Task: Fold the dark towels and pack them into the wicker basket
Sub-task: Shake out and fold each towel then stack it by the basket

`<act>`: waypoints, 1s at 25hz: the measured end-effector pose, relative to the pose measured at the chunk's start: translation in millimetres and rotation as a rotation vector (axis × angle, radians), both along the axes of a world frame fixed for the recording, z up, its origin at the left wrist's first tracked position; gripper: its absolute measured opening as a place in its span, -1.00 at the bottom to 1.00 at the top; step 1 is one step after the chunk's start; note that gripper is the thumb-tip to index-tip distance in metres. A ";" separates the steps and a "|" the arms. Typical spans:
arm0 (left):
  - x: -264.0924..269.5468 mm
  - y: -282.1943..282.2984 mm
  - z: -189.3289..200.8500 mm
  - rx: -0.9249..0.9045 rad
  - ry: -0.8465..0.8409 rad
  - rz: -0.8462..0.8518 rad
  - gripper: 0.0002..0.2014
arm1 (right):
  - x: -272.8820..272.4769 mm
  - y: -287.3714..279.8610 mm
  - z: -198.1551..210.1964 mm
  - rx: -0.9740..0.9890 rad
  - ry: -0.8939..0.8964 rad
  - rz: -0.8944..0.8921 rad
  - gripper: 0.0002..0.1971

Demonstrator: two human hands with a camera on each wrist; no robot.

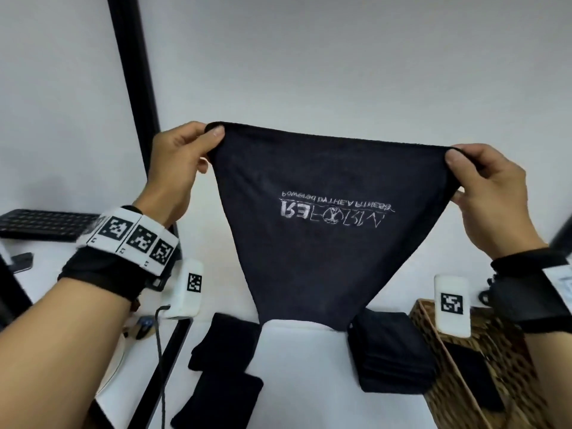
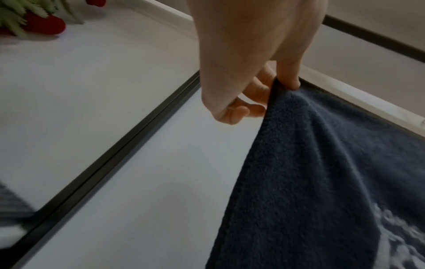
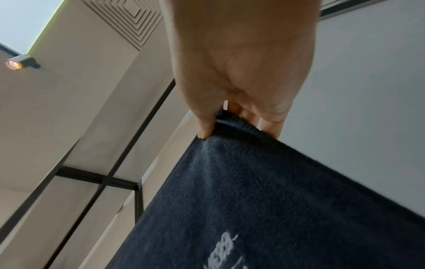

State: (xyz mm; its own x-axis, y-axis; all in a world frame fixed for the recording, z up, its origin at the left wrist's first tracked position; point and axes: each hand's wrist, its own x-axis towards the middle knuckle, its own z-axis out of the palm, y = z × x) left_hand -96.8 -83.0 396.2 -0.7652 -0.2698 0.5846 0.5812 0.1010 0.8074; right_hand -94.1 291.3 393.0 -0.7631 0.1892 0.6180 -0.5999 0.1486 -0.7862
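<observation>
A dark towel (image 1: 315, 168) with a white logo, upside down and mirrored, hangs spread in the air above the table. My left hand (image 1: 198, 144) pinches its upper left corner. My right hand (image 1: 464, 164) pinches the upper right corner. The left wrist view shows the thumb and fingers pinching the towel's (image 2: 322, 172) hem, and the right wrist view shows the same hold on the towel (image 3: 253, 200). A stack of folded dark towels (image 1: 393, 354) sits on the table beside the wicker basket (image 1: 439, 332) at the lower right. One dark towel (image 1: 473, 373) lies inside the basket.
Two more dark folded towels (image 1: 223, 363) lie on the white table (image 1: 303, 382) at lower centre-left. A keyboard (image 1: 46, 224) and a phone (image 1: 20, 261) sit at the far left. A black post (image 1: 136, 72) rises behind, and a cable (image 1: 159, 351) hangs near the left edge.
</observation>
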 end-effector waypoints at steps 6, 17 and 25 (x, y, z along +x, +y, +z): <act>38.0 -1.9 -83.0 0.133 -0.204 -0.148 -0.81 | 44.9 6.3 -68.9 -0.051 -0.197 0.106 -0.90; -75.2 26.5 -405.7 -0.527 -1.129 0.121 -0.81 | -62.9 -16.7 -396.4 1.038 -0.918 -0.050 -0.82; -150.5 55.1 -503.1 -0.780 -1.096 0.072 -0.83 | -137.0 -41.6 -517.6 1.103 -1.054 -0.188 -0.80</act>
State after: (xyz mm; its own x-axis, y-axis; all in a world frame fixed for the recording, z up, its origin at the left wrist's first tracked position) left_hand -247.3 -27.8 -106.9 -0.9319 -0.2088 -0.2966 -0.3479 0.7463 0.5675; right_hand -231.1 249.6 -124.6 -0.9482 0.1554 -0.2772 0.2343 0.9310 -0.2798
